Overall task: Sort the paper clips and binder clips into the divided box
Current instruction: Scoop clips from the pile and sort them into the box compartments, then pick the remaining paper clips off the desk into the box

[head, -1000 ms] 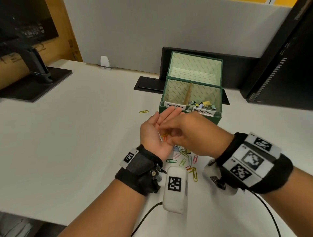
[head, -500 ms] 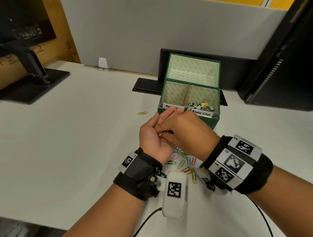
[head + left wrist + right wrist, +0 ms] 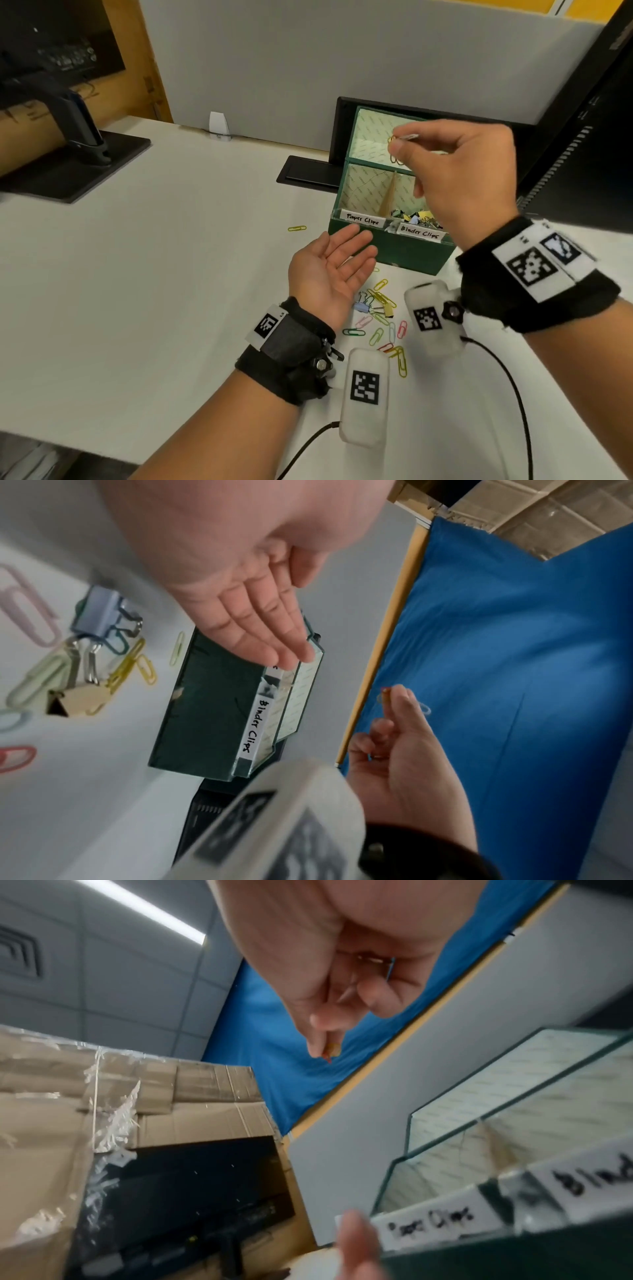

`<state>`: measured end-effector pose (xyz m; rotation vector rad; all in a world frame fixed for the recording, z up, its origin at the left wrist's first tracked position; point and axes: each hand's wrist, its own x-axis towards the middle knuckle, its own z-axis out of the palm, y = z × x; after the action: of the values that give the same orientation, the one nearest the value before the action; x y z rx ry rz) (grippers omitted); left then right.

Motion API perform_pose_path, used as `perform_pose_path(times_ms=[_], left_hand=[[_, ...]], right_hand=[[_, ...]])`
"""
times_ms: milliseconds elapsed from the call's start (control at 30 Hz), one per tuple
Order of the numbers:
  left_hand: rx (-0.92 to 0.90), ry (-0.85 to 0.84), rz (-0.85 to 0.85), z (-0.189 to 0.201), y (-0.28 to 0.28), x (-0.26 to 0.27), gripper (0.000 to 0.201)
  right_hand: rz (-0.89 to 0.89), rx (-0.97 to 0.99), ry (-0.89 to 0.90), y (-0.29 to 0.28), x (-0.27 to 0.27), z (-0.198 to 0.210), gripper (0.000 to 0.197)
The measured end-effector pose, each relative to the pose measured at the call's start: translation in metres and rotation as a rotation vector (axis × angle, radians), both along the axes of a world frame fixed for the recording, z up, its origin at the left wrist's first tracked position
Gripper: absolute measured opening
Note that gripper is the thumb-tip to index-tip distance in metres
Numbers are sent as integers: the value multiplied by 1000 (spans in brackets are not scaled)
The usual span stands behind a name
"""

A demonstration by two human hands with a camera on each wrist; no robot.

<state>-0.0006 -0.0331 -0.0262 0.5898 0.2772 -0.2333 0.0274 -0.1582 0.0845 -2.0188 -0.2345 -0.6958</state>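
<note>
- Two hands were up over the desk [image 3: 144, 281]: my right hand [image 3: 469, 178] was raised above the divided box [image 3: 387, 245], my left hand [image 3: 329, 270] was low, just near of the box front.
- R thumb and forefinger were pinched tight on a few paper clips [image 3: 394, 140], gold and a pale one; the wrist view showed a red tip too. Exact count: couldn't tell.
- Other R fingers were curled loosely under the pinch.
- L hand lay palm up, fingers [image 3: 356, 240] straight and together, nothing in it; fingertips were close to the "Paper Clips" label [image 3: 362, 219], touching or not I couldn't tell.
- Box was green w/ a pale lining and stood at the far side of the pile; its lid stood upright behind.
- "Binder Clips" label [image 3: 420, 233] marked the R compartment, which held a heap of binder clips [image 3: 414, 217]. L compartment contents: hidden from the head view.
- Loose pile of coloured paper clips [image 3: 383, 322] lay on the desk near of the box, between my wrists, w/ a blue binder clip [image 3: 99, 612] and a tan binder clip [image 3: 80, 699] mixed in.
- One yellow paper clip [image 3: 297, 228] lay alone, left of the box.
- Monitor stand [image 3: 68, 150] sat far left.
</note>
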Motion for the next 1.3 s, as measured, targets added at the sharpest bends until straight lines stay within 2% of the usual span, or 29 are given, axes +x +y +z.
perform_pose_path(times_ms=[167,267,300,367,467,567,633,700,767,867,967,1033,1100,1200,1300], left_hand=[[78,3,20,0,0,0,40],[105,-18,32,1,1,0,40],[117,-29,35,1,2,0,40],[134,-62,39,5,4,0,39],[155,-163,58,18,17,0,32],[235,-277,86,41,41,1,29],[418,-343,78,59,58,2,29],[686,-393,2,71,66,5,30],[976,-422,-173,76,65,11,28],[1351,-366,-489,72,60,25,26],[1731,-360,-587,64,56,45,30],[1978,-351,-581,59,54,55,38],[2122,-310,-587,49,56,60,43],[2226,-279,-641,36,59,60,49],[2260,-346,-655,32,56,56,41]], right_hand=[[-53,-333,140,2,38,-15,7],[19,-673,405,1,49,-31,15],[29,-719,451,0,49,-33,20],[35,-646,436,-2,42,-30,24],[30,-467,333,-9,9,-21,14],[119,-355,386,-24,-32,-29,14],[204,-423,503,-36,-49,-45,10],[240,-598,596,-47,-55,-57,16],[301,-749,672,-52,-55,-63,37],[469,-888,803,-47,-51,-66,74],[499,-981,854,-34,-45,-70,92],[461,-1020,841,-27,-37,-71,92],[434,-1039,830,-22,-29,-71,90],[407,-1102,815,-20,-24,-74,83],[410,-1124,772,-29,-28,-78,63]])
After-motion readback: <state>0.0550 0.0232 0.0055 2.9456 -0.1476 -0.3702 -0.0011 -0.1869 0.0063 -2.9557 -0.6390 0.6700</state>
